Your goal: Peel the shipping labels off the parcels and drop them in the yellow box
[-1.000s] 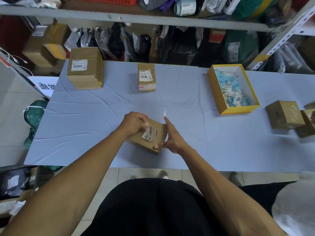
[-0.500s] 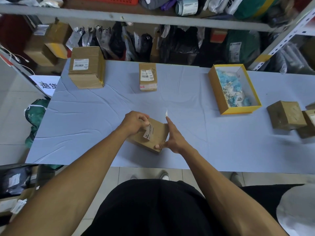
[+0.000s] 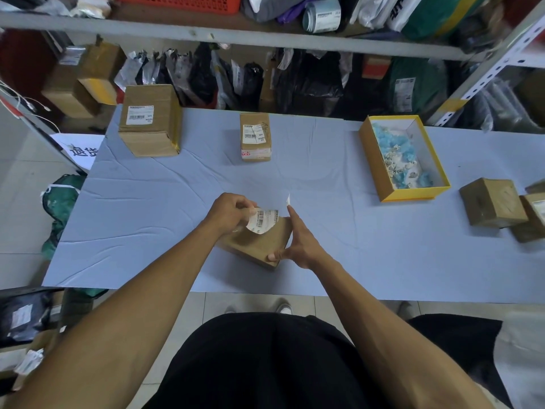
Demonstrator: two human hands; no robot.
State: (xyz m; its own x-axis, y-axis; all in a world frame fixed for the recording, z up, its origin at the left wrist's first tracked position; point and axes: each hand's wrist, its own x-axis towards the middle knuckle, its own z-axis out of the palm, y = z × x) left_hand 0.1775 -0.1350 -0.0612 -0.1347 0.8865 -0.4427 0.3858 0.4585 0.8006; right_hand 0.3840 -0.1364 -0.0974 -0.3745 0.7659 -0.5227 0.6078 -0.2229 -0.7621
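1. The left hand [image 3: 228, 212] reaches in from the lower left, forearm running diagonally up toward the middle of the table [image 3: 147, 219]. Its fingers are curled and pinch the left end of a white shipping label [image 3: 264, 219].
2. The label is partly lifted off the top of a small brown parcel [image 3: 259, 246]. Its long axis runs roughly left to right, barcode side facing up, and its lower edge curls downward toward the cardboard. Whether any part still adheres cannot be told.
3. The right hand [image 3: 298, 242] comes in from the lower right. It braces the parcel's right side: the thumb presses the near corner, and the index finger stretches up along the far right edge. A small white scrap [image 3: 288, 199] stands at that fingertip.
4. The parcel sits on the table near its front edge, in front of the person, turned diagonally so that one corner points toward the person.
5. The yellow box [image 3: 380, 169] lies open at the right rear of the table, well apart from the hands, long axis running front to back. It holds blue and white scraps.
6. Two labelled parcels stand at the rear: a large carton [image 3: 150, 122] at the left and a smaller carton [image 3: 255, 137] near the middle.
7. Several brown boxes [image 3: 492, 202] rest at the table's right edge.
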